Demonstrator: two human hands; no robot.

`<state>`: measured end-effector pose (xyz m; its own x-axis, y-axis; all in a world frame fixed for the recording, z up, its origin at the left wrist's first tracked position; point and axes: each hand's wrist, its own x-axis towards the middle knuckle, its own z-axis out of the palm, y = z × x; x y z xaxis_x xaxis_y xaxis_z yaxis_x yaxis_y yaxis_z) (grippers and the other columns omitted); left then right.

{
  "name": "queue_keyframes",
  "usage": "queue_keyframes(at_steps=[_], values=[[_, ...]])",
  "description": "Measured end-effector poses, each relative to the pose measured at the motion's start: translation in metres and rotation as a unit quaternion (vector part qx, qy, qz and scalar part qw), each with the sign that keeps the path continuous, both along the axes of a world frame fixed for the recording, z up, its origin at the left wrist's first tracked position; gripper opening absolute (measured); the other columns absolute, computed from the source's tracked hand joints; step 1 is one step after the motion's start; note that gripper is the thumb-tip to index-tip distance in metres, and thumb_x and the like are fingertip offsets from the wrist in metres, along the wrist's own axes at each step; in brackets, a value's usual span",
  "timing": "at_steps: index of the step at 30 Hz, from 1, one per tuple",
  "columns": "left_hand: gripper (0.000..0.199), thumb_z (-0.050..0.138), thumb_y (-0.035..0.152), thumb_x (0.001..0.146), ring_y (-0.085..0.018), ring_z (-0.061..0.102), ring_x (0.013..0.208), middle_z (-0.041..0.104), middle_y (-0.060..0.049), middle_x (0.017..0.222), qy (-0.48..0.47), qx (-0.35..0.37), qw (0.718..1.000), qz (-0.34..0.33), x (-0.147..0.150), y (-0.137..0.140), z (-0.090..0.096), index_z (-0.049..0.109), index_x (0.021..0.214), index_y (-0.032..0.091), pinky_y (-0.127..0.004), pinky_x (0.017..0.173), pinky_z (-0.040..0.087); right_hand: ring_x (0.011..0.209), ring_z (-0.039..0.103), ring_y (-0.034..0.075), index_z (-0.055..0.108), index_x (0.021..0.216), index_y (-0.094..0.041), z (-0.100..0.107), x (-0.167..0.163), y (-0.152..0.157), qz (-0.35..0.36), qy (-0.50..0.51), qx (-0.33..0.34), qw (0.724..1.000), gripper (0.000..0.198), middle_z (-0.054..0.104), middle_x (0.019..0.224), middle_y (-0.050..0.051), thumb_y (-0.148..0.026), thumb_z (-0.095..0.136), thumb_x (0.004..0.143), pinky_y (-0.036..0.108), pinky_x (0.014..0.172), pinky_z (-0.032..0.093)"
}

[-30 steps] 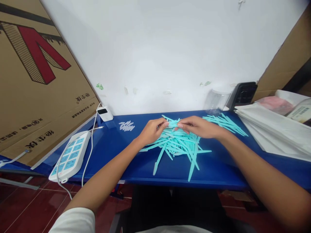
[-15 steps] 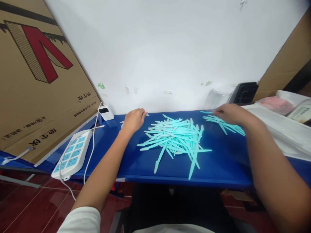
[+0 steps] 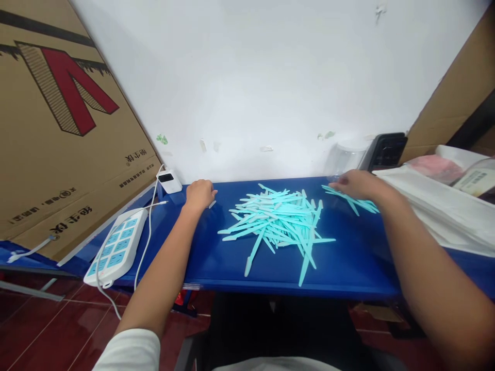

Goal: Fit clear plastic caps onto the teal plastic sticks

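A large heap of turquoise plastic eyebrow razors (image 3: 284, 216) with pale tips lies mid-table, between my hands. To its left my left hand (image 3: 200, 195) rests low over the blue table, fingers curled in. A small pale piece, apparently a razor cap (image 3: 212, 204), shows just below its thumb; whether the fingers touch it is unclear. My right hand (image 3: 353, 183) hovers at a smaller bunch of the same razors (image 3: 353, 201) on the right, partly covering it. Its fingers are bent together, and what they pinch, if anything, cannot be made out.
A white power strip (image 3: 118, 247) with cables and a small white device (image 3: 169, 181) stand at the left. A big cardboard box (image 3: 58, 154) leans there too. On the right are a clear plastic container (image 3: 348, 157), a dark device (image 3: 389, 149) and white packaging (image 3: 421, 201).
My left hand has moved left and down, away from the heap. My right hand has shifted slightly left and lower at the small bunch; the razor at its fingertips is no longer distinct.
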<state>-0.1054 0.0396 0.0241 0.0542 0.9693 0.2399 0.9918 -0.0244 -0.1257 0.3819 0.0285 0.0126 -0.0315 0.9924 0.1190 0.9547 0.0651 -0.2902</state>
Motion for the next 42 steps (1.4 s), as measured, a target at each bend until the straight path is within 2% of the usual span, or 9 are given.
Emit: queue_keyframes(at_steps=[2, 4, 10, 13, 16, 20, 29, 33, 42], values=[[0.029, 0.059, 0.038, 0.097, -0.034, 0.068, 0.103, 0.076, -0.017, 0.109, -0.013, 0.014, 0.999, -0.028, 0.005, -0.002, -0.001, 0.079, 0.102, 0.018, -0.041, 0.085, 0.051, 0.056, 0.06, 0.023, 0.065, 0.058, -0.02, 0.001, -0.024, -0.006, 0.035, 0.009, -0.093, 0.995, 0.058, 0.069, 0.064, 0.013, -0.068, 0.062, 0.089, 0.037, 0.063, 0.043], [0.03, 0.058, 0.039, 0.098, -0.032, 0.068, 0.101, 0.075, -0.015, 0.107, -0.039, 0.03, 0.996, -0.078, 0.015, -0.005, -0.003, 0.079, 0.103, 0.018, -0.039, 0.084, 0.049, 0.056, 0.061, 0.025, 0.057, 0.052, -0.021, 0.001, -0.049, -0.014, 0.042, -0.013, -0.098, 0.994, 0.073, 0.064, 0.059, 0.013, -0.083, 0.048, 0.089, 0.04, 0.066, 0.045], [0.044, 0.054, 0.057, 0.1, -0.023, 0.065, 0.086, 0.072, -0.008, 0.095, -0.185, 0.021, 0.933, -0.308, 0.058, -0.023, -0.011, 0.076, 0.109, 0.021, -0.033, 0.074, 0.046, 0.066, 0.065, 0.031, 0.064, 0.068, -0.019, -0.002, -0.096, -0.029, 0.018, -0.058, -0.038, 0.997, 0.081, 0.07, 0.073, 0.018, -0.085, 0.025, 0.094, 0.043, 0.064, 0.047], [0.048, 0.055, 0.061, 0.099, -0.022, 0.064, 0.084, 0.071, -0.008, 0.094, -0.204, 0.008, 0.909, -0.363, 0.074, -0.032, -0.016, 0.073, 0.113, 0.019, -0.033, 0.073, 0.045, 0.085, 0.068, 0.032, 0.072, 0.103, -0.018, -0.004, -0.105, -0.032, 0.113, -0.017, 0.057, 0.992, 0.064, 0.074, 0.096, 0.016, -0.075, 0.044, 0.095, 0.042, 0.074, 0.051], [0.046, 0.051, 0.058, 0.102, -0.02, 0.062, 0.079, 0.069, -0.007, 0.089, -0.21, 0.012, 0.903, -0.374, 0.081, -0.036, -0.02, 0.072, 0.114, 0.018, -0.032, 0.071, 0.044, 0.119, 0.062, 0.034, 0.063, 0.138, -0.017, -0.009, -0.111, -0.034, 0.256, 0.031, 0.116, 0.959, 0.061, 0.069, 0.129, 0.018, -0.062, 0.053, 0.098, 0.046, 0.097, 0.05], [0.044, 0.046, 0.054, 0.105, -0.02, 0.062, 0.076, 0.068, -0.005, 0.084, -0.218, 0.028, 0.904, -0.366, 0.08, -0.036, -0.019, 0.071, 0.113, 0.019, -0.031, 0.068, 0.042, 0.144, 0.044, 0.039, 0.047, 0.158, -0.016, -0.021, -0.116, -0.031, 0.313, 0.015, 0.106, 0.944, 0.061, 0.055, 0.152, 0.019, -0.044, 0.047, 0.104, 0.058, 0.111, 0.041], [0.046, 0.046, 0.056, 0.105, -0.019, 0.062, 0.073, 0.067, -0.004, 0.078, -0.233, 0.06, 0.905, -0.35, 0.078, -0.035, -0.017, 0.071, 0.115, 0.019, -0.03, 0.066, 0.042, 0.115, 0.059, 0.036, 0.067, 0.138, -0.011, -0.033, -0.12, -0.017, 0.317, 0.003, 0.108, 0.942, 0.045, 0.069, 0.119, 0.02, -0.035, 0.045, 0.106, 0.049, 0.095, 0.05], [0.045, 0.046, 0.055, 0.105, -0.019, 0.062, 0.071, 0.067, -0.003, 0.077, -0.234, 0.057, 0.905, -0.351, 0.079, -0.035, -0.019, 0.071, 0.117, 0.019, -0.03, 0.065, 0.042, 0.102, 0.06, 0.033, 0.075, 0.117, -0.011, -0.036, -0.123, -0.014, 0.307, -0.023, 0.121, 0.944, 0.039, 0.067, 0.106, 0.018, -0.029, 0.042, 0.107, 0.045, 0.088, 0.05], [0.042, 0.048, 0.054, 0.105, -0.02, 0.064, 0.075, 0.069, -0.003, 0.079, -0.237, 0.066, 0.91, -0.335, 0.078, -0.033, -0.021, 0.069, 0.119, 0.02, -0.031, 0.067, 0.044, 0.1, 0.062, 0.03, 0.071, 0.112, -0.013, -0.036, -0.115, -0.01, 0.24, -0.022, 0.176, 0.954, 0.03, 0.066, 0.105, 0.015, -0.025, 0.043, 0.107, 0.039, 0.085, 0.047]])
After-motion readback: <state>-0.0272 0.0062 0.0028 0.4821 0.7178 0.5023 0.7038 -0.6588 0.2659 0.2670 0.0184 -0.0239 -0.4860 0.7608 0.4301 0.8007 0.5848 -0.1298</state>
